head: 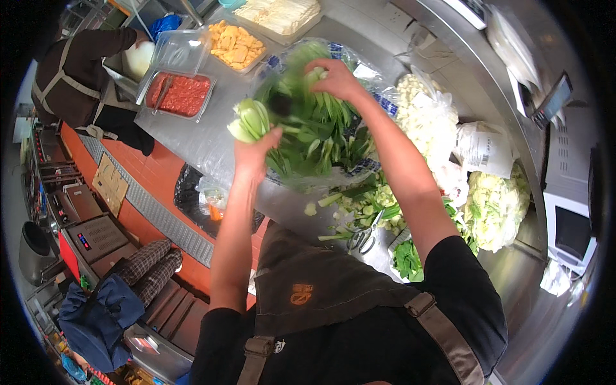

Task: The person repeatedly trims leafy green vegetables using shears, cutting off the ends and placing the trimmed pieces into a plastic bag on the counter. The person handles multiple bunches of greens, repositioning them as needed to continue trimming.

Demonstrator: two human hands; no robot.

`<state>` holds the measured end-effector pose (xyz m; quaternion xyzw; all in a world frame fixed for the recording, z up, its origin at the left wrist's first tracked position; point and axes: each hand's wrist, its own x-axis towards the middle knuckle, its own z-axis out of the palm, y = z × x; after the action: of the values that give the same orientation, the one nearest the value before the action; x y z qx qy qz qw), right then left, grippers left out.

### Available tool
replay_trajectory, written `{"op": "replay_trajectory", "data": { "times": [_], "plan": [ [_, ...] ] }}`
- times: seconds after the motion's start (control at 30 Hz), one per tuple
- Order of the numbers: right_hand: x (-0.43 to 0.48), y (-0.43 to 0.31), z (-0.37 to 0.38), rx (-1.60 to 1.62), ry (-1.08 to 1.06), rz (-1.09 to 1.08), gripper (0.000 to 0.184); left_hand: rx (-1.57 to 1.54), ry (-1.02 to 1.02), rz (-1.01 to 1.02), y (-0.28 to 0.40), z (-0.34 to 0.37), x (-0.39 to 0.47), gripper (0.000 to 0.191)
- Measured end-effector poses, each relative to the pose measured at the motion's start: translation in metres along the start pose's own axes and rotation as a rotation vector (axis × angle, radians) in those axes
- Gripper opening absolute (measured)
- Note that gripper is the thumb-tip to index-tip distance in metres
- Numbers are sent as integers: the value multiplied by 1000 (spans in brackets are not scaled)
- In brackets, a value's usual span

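My left hand (pixel 255 151) is closed round the stems of a bunch of bok choy (pixel 250 120), its pale base pointing up and away from me. To the right, my right hand (pixel 332 82) grips more leafy greens by their pale base; leaves around it are blurred. Both hands are over a large heap of leafy greens (pixel 317 139) in a clear plastic bag (pixel 385 101) with blue print, on the steel counter (pixel 192 144). Scissors (pixel 363 238) lie closer to my body, beside cut stem ends (pixel 380 211).
Tubs of red minced meat (pixel 180 94), yellow pieces (pixel 236 45) and pale strands (pixel 279 14) stand at the back left. Bagged vegetables (pixel 495 207) line the right. A black-lined bin (pixel 192 197) is beside the counter. A co-worker (pixel 82 72) stands far left; another person (pixel 101 317) is lower left.
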<state>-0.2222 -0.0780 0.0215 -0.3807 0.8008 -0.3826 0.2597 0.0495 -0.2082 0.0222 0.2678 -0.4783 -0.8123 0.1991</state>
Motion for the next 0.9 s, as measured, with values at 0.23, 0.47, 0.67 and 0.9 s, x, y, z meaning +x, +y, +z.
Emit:
{"op": "replay_trajectory", "data": {
  "times": [0.23,0.47,0.67,0.9],
  "plan": [
    [-72,-38,-66,527,37,-107,47,135,-315,17,25,78,50,44],
    [-144,-62,-57,872,509,-182,31,-3,-567,-143,-2,155,8,64],
    [-195,-48,-40,899,860,-102,23,12,-673,-170,-30,194,-50,70],
    [-273,-28,-37,960,827,-51,30,182,-811,-172,-49,201,-75,63]
  ]
}}
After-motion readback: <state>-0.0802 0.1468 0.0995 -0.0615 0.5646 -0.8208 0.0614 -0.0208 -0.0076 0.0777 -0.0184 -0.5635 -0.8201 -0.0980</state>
